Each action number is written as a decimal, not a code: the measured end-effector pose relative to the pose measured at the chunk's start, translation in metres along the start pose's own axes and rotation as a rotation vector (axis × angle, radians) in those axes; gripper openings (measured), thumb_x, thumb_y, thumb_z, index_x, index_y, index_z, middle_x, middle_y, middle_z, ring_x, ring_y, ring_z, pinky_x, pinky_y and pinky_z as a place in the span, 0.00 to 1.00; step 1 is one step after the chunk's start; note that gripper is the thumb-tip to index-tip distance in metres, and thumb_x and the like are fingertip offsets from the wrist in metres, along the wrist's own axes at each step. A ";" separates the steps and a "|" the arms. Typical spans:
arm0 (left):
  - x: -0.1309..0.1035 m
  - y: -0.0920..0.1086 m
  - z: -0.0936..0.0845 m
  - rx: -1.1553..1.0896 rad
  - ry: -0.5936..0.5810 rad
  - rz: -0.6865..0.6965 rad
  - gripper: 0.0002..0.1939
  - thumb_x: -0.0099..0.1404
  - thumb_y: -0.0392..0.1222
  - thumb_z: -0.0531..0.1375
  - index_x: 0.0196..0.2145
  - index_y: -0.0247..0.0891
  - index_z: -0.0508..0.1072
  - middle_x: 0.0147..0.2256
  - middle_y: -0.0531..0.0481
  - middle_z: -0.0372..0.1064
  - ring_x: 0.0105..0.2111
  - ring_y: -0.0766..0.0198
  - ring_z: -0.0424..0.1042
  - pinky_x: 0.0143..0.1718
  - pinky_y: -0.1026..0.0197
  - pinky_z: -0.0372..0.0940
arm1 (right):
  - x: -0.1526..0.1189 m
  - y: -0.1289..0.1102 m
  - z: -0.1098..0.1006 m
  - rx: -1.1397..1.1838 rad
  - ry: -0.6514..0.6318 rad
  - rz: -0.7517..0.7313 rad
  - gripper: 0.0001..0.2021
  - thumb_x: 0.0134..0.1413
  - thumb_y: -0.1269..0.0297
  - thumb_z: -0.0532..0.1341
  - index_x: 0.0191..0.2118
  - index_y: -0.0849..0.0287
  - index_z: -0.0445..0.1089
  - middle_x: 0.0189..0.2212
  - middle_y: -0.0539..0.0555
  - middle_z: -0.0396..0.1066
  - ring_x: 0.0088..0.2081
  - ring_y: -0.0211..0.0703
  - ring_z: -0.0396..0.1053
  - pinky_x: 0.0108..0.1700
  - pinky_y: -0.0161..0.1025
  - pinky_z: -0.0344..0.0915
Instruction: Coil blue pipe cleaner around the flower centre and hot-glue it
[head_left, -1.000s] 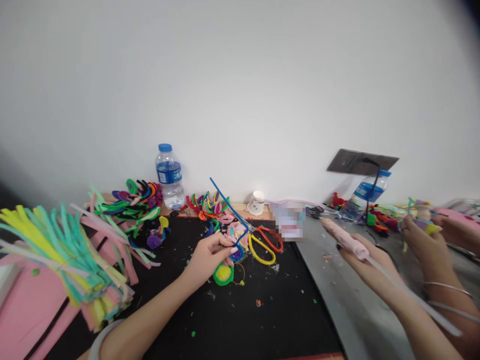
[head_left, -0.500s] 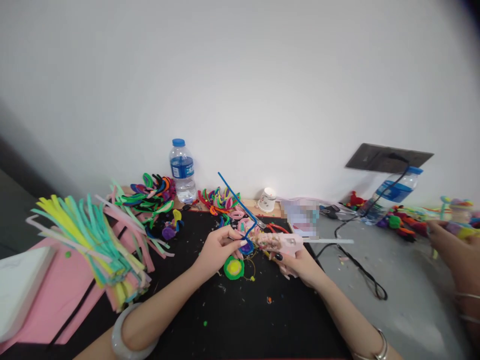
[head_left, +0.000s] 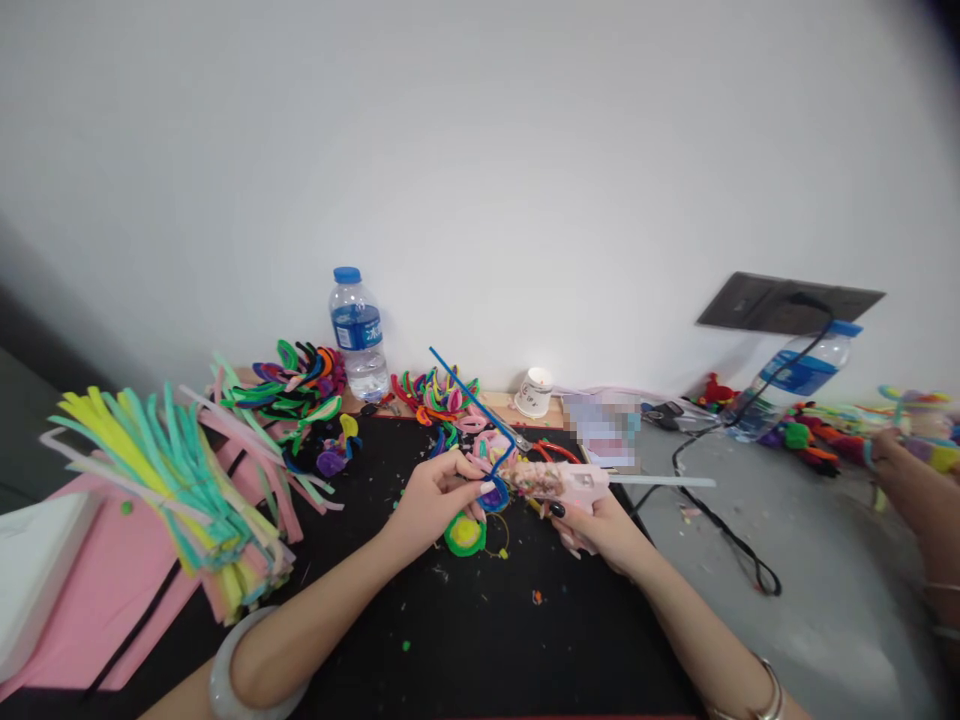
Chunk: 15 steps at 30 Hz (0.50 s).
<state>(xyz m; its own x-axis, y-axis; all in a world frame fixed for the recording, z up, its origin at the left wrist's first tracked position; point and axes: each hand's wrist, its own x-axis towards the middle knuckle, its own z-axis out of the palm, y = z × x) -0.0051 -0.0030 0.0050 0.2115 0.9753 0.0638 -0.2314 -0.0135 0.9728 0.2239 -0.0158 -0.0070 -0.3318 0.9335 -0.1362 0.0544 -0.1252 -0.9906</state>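
Note:
Between thumb and fingers, my left hand [head_left: 442, 497] pinches a blue pipe cleaner [head_left: 472, 397], bent to a long stem with a coiled blue and purple disc [head_left: 493, 496] at its lower end. My right hand [head_left: 592, 530] is wrapped around a pale pink glue gun [head_left: 574, 485], a white glue stick [head_left: 660, 481] jutting from its back. The gun's nozzle end points left, close to the disc; whether they touch I cannot tell. Just below my left fingertips lies a green coil with a yellow middle [head_left: 465, 534] on the black mat [head_left: 480, 640].
Bundled pastel pipe cleaners [head_left: 157, 470] lie at left on pink sheeting [head_left: 97, 590]. Water bottles [head_left: 358, 335] stand near the wall. A paper cup [head_left: 534, 392] and red-handled pliers [head_left: 555, 452] sit behind my hands. A black cord [head_left: 724, 540] loops at right, near another person's hand [head_left: 900, 480].
The view has shifted slightly. My hands keep nearly the same hold on the pipe cleaner and the glue gun. At right, the other person's hand has moved a little.

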 end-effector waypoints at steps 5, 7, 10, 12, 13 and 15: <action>0.000 0.001 0.001 -0.005 0.000 0.008 0.12 0.49 0.39 0.67 0.23 0.35 0.66 0.24 0.56 0.69 0.16 0.69 0.71 0.19 0.67 0.67 | -0.001 -0.002 0.000 -0.033 0.012 -0.007 0.18 0.47 0.52 0.63 0.39 0.60 0.65 0.13 0.42 0.57 0.13 0.30 0.51 0.15 0.30 0.53; 0.001 0.001 0.001 -0.005 -0.001 0.011 0.11 0.49 0.39 0.66 0.24 0.35 0.66 0.24 0.56 0.69 0.16 0.69 0.72 0.19 0.67 0.68 | -0.001 -0.003 0.000 -0.041 0.012 -0.016 0.18 0.47 0.52 0.63 0.39 0.61 0.66 0.13 0.42 0.56 0.13 0.30 0.51 0.14 0.30 0.52; 0.001 0.001 0.001 0.000 -0.002 0.013 0.12 0.49 0.39 0.67 0.23 0.34 0.66 0.24 0.56 0.69 0.16 0.69 0.71 0.19 0.66 0.68 | 0.000 -0.004 0.001 -0.054 0.007 -0.018 0.17 0.47 0.52 0.62 0.37 0.61 0.66 0.12 0.42 0.56 0.12 0.29 0.50 0.13 0.29 0.51; 0.001 0.001 0.001 0.002 -0.001 0.010 0.12 0.49 0.39 0.67 0.23 0.34 0.66 0.25 0.55 0.70 0.16 0.69 0.71 0.19 0.66 0.68 | 0.000 -0.003 0.001 -0.055 0.003 -0.018 0.17 0.47 0.52 0.62 0.38 0.60 0.65 0.12 0.41 0.56 0.12 0.29 0.50 0.13 0.29 0.51; 0.001 0.001 0.001 0.001 0.002 0.009 0.12 0.49 0.40 0.67 0.23 0.34 0.66 0.25 0.55 0.70 0.16 0.69 0.71 0.19 0.66 0.68 | 0.000 -0.003 0.000 -0.057 0.002 -0.019 0.18 0.47 0.52 0.62 0.39 0.60 0.65 0.12 0.41 0.56 0.12 0.29 0.50 0.13 0.29 0.51; 0.001 0.001 0.000 0.001 0.008 0.010 0.12 0.49 0.39 0.67 0.23 0.34 0.66 0.25 0.55 0.70 0.16 0.69 0.71 0.19 0.66 0.68 | 0.001 -0.001 -0.001 -0.067 -0.004 -0.018 0.19 0.47 0.53 0.62 0.41 0.61 0.64 0.12 0.41 0.56 0.12 0.29 0.50 0.13 0.28 0.51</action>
<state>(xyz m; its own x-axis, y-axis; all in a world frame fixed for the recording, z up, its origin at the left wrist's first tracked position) -0.0047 -0.0021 0.0058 0.2018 0.9768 0.0716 -0.2326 -0.0232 0.9723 0.2245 -0.0148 -0.0057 -0.3370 0.9340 -0.1188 0.1111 -0.0859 -0.9901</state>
